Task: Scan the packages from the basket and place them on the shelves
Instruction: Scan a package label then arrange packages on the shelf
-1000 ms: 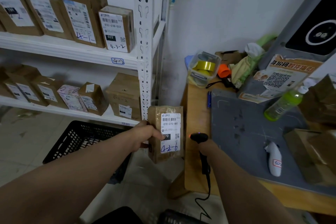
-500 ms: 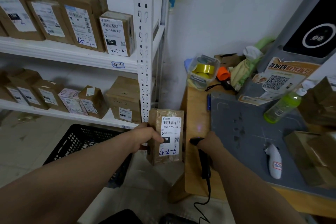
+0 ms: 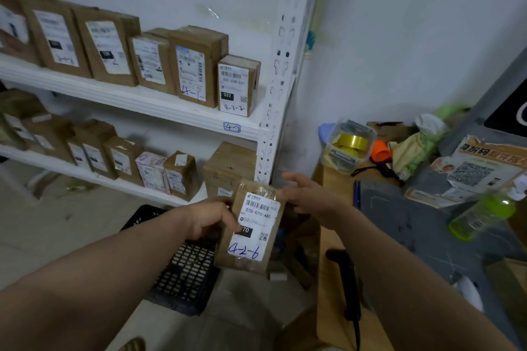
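Pale walls meet in a corner behind a white metal shelf unit (image 3: 142, 100) whose two shelves carry rows of brown labelled parcels (image 3: 194, 65). My left hand (image 3: 209, 219) grips the package (image 3: 252, 225) by its left edge, thumb on the front beside the label. It holds the package nearly upright in the air, above the black basket (image 3: 185, 273) on the floor and in front of the right end of the lower shelf. The label reads 070-070-A80, with 4-2-6 handwritten in blue.

My right hand (image 3: 310, 196) is open and holds nothing, fingers spread just beside the package's upper right corner; I cannot tell whether they touch it. The black scanner (image 3: 346, 279) lies on the wooden bench (image 3: 330, 242) under my right forearm. Farther back on the bench stand a clear tub of yellow tape (image 3: 349, 142) and a tilted green bottle (image 3: 482, 216).
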The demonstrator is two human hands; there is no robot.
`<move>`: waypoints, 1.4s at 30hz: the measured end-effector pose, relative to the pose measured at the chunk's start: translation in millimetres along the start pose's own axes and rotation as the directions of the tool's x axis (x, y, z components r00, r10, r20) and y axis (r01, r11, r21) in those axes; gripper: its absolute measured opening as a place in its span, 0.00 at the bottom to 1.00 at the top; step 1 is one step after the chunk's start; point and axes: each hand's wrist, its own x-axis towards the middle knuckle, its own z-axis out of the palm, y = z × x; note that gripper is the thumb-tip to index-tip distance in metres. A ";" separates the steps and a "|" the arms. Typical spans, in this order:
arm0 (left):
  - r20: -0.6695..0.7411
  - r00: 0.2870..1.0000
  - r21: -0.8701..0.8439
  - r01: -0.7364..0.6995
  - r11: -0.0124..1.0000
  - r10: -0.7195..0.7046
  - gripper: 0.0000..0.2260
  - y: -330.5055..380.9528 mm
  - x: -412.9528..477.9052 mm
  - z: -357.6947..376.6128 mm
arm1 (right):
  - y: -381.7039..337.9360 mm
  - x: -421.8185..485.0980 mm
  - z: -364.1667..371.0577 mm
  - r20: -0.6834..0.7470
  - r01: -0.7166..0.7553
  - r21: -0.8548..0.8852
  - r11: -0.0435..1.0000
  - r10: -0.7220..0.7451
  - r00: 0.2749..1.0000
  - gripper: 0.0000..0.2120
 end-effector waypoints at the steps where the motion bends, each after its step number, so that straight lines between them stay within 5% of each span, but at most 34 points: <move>1: 0.012 1.000 -0.015 -0.006 1.000 0.006 0.22 -0.5 -4.7 -7.5 | -7.7 5.0 7.8 0.029 -0.001 -0.017 1.000 0.001 1.000 0.27; 4: 0.036 0.999 -0.100 -0.010 0.995 0.014 0.18 -6.3 -15.7 -36.7 | -26.9 23.2 27.0 0.076 -0.039 0.057 0.998 0.034 0.997 0.24; 9: -0.015 1.000 -0.278 0.013 0.961 -0.018 0.20 -19.8 -22.1 -92.5 | -59.9 49.9 61.9 0.087 -0.042 0.094 0.995 0.034 0.996 0.04; 11: -0.014 1.000 -0.333 0.012 0.943 -0.018 0.12 -21.5 -22.7 -110.6 | -72.6 59.2 75.5 0.064 -0.049 0.072 0.996 0.044 0.997 0.05; 15: 0.052 0.998 -0.388 0.050 0.920 -0.032 0.14 -16.3 -23.6 -141.9 | -95.1 75.0 100.7 0.034 -0.067 0.017 0.998 0.067 0.997 0.07; 20: 0.187 0.982 -0.316 0.060 0.947 0.000 0.34 -14.2 -15.4 -177.2 | -107.9 95.6 125.5 0.094 -0.116 -0.071 0.991 0.123 0.988 0.10; 22: 0.205 0.979 -0.264 0.048 0.963 0.007 0.33 -17.5 -9.8 -189.6 | -109.0 101.3 130.1 0.150 -0.151 -0.084 0.985 0.162 0.975 0.06; 26: 0.252 0.968 -0.091 0.039 0.995 -0.015 0.25 -28.8 5.0 -207.2 | -97.6 117.4 144.4 0.254 -0.249 -0.321 0.914 0.336 0.907 0.19; 29: 0.291 0.954 0.063 0.054 0.997 -0.070 0.24 -36.3 14.1 -213.4 | -90.9 129.5 163.8 0.256 -0.263 -0.402 0.877 0.384 0.887 0.18; 38: 0.052 0.989 0.203 0.128 0.971 -0.141 0.31 -35.8 33.9 -263.4 | -99.5 166.6 211.8 0.120 -0.182 -0.476 0.860 0.268 0.956 0.25; 42: -0.022 0.994 0.246 0.111 0.963 -0.109 0.31 -35.6 37.5 -290.3 | -106.3 181.2 221.3 0.132 -0.038 -0.631 0.775 0.156 0.979 0.35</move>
